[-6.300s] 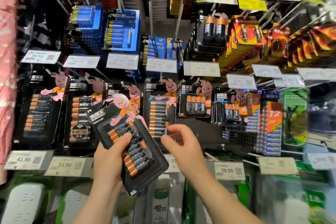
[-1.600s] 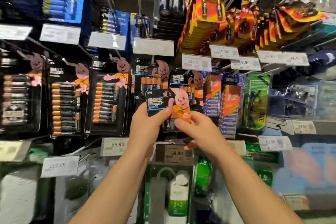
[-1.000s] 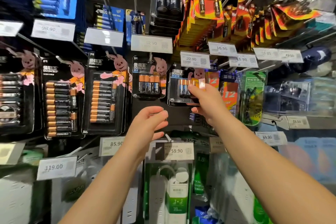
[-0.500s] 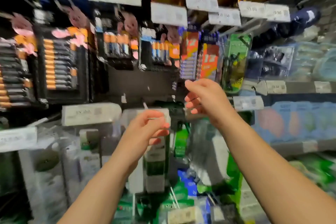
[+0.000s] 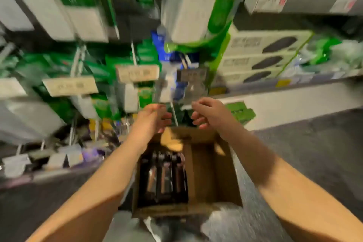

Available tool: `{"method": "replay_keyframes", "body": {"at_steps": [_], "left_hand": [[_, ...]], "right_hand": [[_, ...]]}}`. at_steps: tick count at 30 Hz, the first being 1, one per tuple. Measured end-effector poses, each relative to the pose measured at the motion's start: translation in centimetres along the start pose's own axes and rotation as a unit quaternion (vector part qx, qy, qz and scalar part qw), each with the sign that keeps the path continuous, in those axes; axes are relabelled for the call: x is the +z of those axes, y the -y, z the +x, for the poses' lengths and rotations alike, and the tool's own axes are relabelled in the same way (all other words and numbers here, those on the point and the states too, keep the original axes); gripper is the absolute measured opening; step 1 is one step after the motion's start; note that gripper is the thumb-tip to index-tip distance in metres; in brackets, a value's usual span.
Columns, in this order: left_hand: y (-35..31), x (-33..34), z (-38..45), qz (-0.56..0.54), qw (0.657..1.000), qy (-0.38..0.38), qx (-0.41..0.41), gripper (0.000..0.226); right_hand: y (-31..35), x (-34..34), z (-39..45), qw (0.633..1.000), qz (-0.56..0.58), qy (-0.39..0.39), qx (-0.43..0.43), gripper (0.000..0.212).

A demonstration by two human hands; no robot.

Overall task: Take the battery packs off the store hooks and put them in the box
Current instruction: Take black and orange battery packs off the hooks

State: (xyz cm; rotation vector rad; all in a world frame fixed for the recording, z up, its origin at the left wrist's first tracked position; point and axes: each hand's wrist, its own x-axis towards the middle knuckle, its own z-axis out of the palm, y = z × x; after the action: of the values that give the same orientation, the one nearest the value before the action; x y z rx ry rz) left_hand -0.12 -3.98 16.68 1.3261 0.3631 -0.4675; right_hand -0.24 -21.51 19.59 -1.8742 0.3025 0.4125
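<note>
— Although the whole view is smeared, where do the battery packs (image 5: pixel 164 179) lie?

— They lie in the left half of the cardboard box (image 5: pixel 211 175), dark packs side by side, filling that half from the near wall up toward the far one. A yellowish patch shows at their far end; it is too blurred to name.

— And the right half?

— Bare brown bottom shows there, from the packs' right edge across to the right wall. The box mouth is open, its rim plain on the near and right sides.

— What of each grip?

— The left hand (image 5: pixel 152 119) hovers over the box's far left corner, fingers loosely curled, nothing seen in them. The right hand (image 5: pixel 209 112) hovers over the far edge, a little right of the middle, fingers also loosely curled and holding nothing visible. Both grips read as released. The two hands are apart, with a thin pale rod, apparently a hook, showing in the gap.

— What hems them in?

— Beyond the hands hang blurred price tags (image 5: pixel 137 72) and green and white packages (image 5: pixel 191 4) on hooks. At right, stacked white-and-green cartons (image 5: pixel 261 53) stand on a shelf. Grey floor (image 5: pixel 314 149) spreads on both sides of the box, wider on the right. Both forearms run down from the hands to the bottom corners of the view, flanking the box.
</note>
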Motion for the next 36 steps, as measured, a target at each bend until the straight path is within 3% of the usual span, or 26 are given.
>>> {"method": "replay_keyframes", "body": {"at_steps": [2, 8, 16, 22, 32, 36], "left_hand": [[5.4, -0.3, 0.2, 0.002, 0.999, -0.050, 0.007, 0.021], [18.7, -0.6, 1.4, 0.028, 0.984, -0.149, -0.092, 0.017], [25.0, -1.7, 5.3, 0.067, 0.965, -0.185, -0.170, 0.013], [27.8, -2.7, 7.7, 0.079, 0.962, -0.181, -0.190, 0.012], [29.3, -5.2, 7.4, 0.109, 0.958, -0.177, -0.196, 0.015], [29.6, -5.2, 8.0, 0.101, 0.958, -0.162, -0.214, 0.014]], "right_hand": [[-5.5, 0.4, 1.0, 0.998, 0.007, 0.024, 0.061, 0.017], [-19.1, 3.3, 2.3, 0.980, 0.041, 0.067, 0.183, 0.016], [-30.4, 7.2, 6.9, 0.959, 0.008, 0.060, 0.275, 0.024], [-35.1, 9.8, 10.0, 0.946, 0.006, 0.032, 0.321, 0.040], [-36.5, 11.3, 10.3, 0.935, 0.059, 0.028, 0.348, 0.053], [-36.4, 11.3, 10.5, 0.929, 0.080, 0.078, 0.353, 0.038]]}}
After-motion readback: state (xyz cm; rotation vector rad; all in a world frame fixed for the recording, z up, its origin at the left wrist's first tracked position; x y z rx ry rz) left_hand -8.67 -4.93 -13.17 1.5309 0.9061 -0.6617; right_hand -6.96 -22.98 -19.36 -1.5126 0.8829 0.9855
